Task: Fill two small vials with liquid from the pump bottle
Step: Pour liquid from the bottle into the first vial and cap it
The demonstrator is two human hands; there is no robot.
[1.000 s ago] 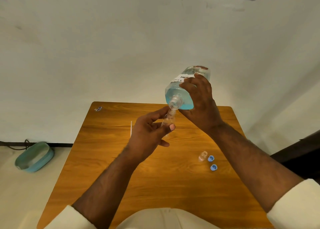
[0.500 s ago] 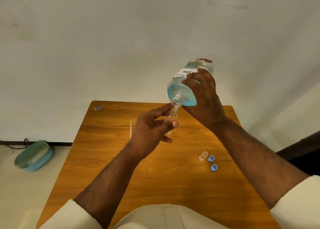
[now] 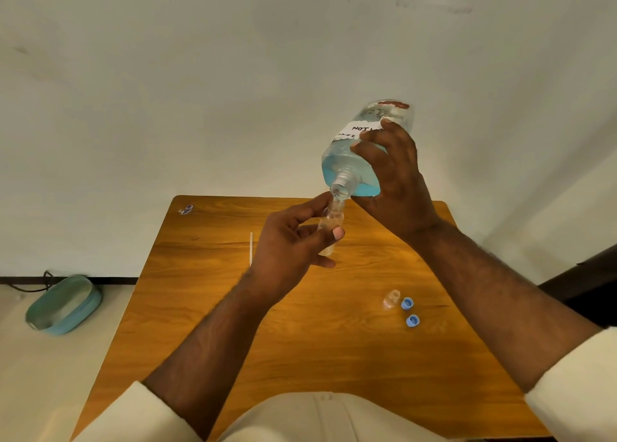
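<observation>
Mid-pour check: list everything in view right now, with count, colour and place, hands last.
bottle: 1, clear with blue liquid, tilted neck-down above the table's far edge
held vial: 1, clear, under the bottle's neck
second vial: 1, clear, on the table at right
caps: 2, blue, beside the second vial
white stick: 1, on the table, left of the hands
table: 1, brown wood
basin: 1, teal, on the floor at left
left hand: holds the vial
right hand: holds the bottle
</observation>
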